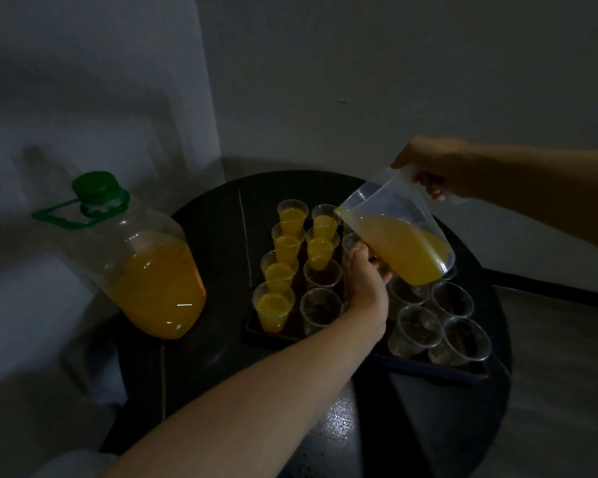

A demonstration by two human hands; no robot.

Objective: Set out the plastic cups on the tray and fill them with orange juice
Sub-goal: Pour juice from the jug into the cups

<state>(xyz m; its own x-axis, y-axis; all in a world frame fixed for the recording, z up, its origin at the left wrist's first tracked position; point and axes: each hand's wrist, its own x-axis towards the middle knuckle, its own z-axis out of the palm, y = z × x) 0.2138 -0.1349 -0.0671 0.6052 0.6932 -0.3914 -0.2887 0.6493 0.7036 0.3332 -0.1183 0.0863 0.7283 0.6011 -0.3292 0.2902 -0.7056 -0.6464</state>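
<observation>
A dark tray [277, 334] on a round black table carries several clear plastic cups. Those in the left column and at the far end of the second column hold orange juice [273, 307]; the nearer and right-hand cups [320, 310] look empty. My right hand [435, 169] grips the handle of a clear jug [403, 236], tilted with its spout over a far cup [325, 219] in the second column. My left hand [366, 281] reaches among the cups under the jug and touches its lower side; its fingertips are hidden.
A large clear bottle [145, 267] with a green cap and carry loop, about half full of juice, stands on the table's left edge [142, 367]. Grey walls close off the back and left. A light floor shows at the right.
</observation>
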